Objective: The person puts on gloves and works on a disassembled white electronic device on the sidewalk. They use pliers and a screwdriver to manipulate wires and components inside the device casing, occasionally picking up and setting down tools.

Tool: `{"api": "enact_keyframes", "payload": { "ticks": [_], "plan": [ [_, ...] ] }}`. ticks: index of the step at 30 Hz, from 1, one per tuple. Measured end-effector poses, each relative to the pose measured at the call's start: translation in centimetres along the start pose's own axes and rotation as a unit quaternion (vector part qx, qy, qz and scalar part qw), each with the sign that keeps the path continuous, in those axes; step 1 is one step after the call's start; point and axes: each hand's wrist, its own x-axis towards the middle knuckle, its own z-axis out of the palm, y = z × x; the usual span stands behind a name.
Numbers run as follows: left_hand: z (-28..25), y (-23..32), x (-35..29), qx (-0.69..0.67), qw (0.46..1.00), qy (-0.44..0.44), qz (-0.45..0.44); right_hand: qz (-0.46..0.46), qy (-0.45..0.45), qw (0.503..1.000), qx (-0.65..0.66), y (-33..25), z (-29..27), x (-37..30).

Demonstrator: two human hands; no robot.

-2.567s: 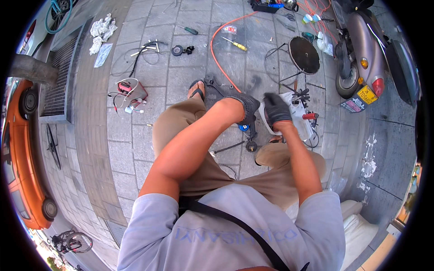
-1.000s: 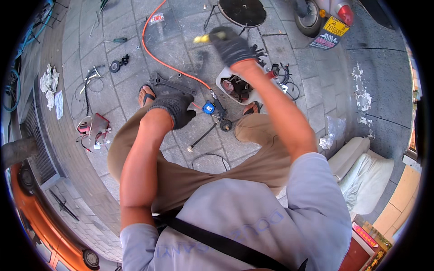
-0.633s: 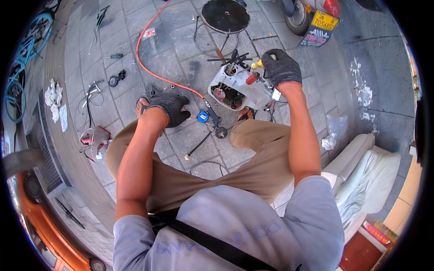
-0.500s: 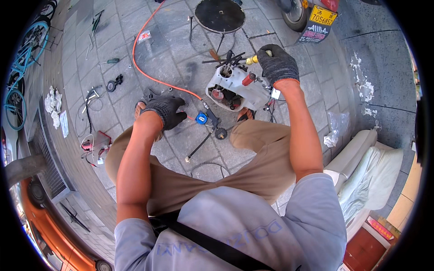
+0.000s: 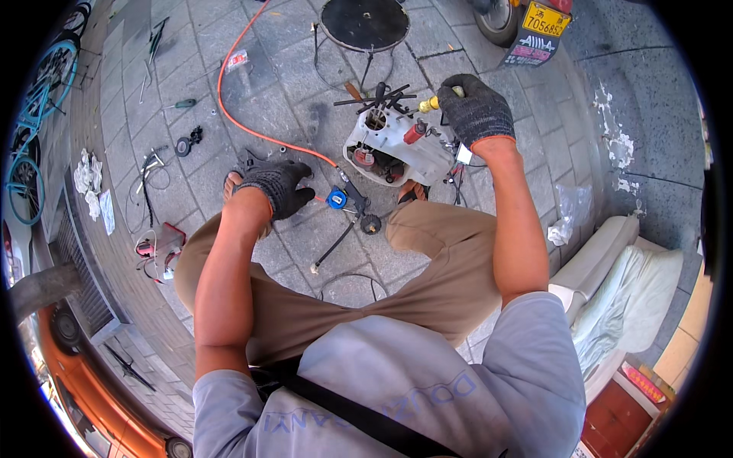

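My right hand (image 5: 479, 113), in a dark grey knit glove, is closed round the yellow handle of a screwdriver (image 5: 429, 104) at the right edge of a cut-open white plastic container (image 5: 416, 156). Several dark tool handles (image 5: 382, 98) stick out of its top, and a red cylindrical item (image 5: 414, 133) stands in it. My left hand (image 5: 279, 189), gloved alike, is low by my left foot with its fingers curled; a dark part (image 5: 256, 162) shows just beyond it. What those fingers hold is hidden. Between the hands lies an air gauge (image 5: 337, 198) with a blue rim, joined to an orange hose (image 5: 263, 137).
A round black-topped stool (image 5: 365, 23) stands ahead. Cables (image 5: 146, 187), a green-handled screwdriver (image 5: 185, 103) and a red-and-white box (image 5: 162, 243) lie at left. A motorbike wheel (image 5: 496, 23) is far right; a cloth-covered cushion (image 5: 622, 298) sits at near right.
The view has shifted slightly. My right hand stays at the container with the yellow-handled screwdriver, and my left hand keeps its curled pose by my foot.
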Motion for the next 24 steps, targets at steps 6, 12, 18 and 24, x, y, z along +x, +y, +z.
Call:
{"api": "enact_keyframes", "payload": {
  "ticks": [6, 12, 18, 24],
  "plan": [
    [0.6, -0.7, -0.4, 0.005, 1.0, 0.005, -0.006, 0.002, -0.021, 1.0, -0.016, -0.5, -0.4, -0.2],
    [1.1, -3.5, -0.8, -0.054, 0.998, 0.04, 0.002, -0.087, -0.165, 0.981, -0.046, 0.1, 1.4, 0.0],
    [0.6, -5.7, -1.6, -0.097, 0.99, 0.1, -0.025, -0.072, -0.113, 0.991, -0.012, -2.9, 1.7, -0.8],
    [0.6, -5.5, -2.5, -0.12, 0.986, 0.102, -0.053, -0.49, -0.14, 0.851, -0.125, -2.8, 5.0, -5.0]
  ]
}}
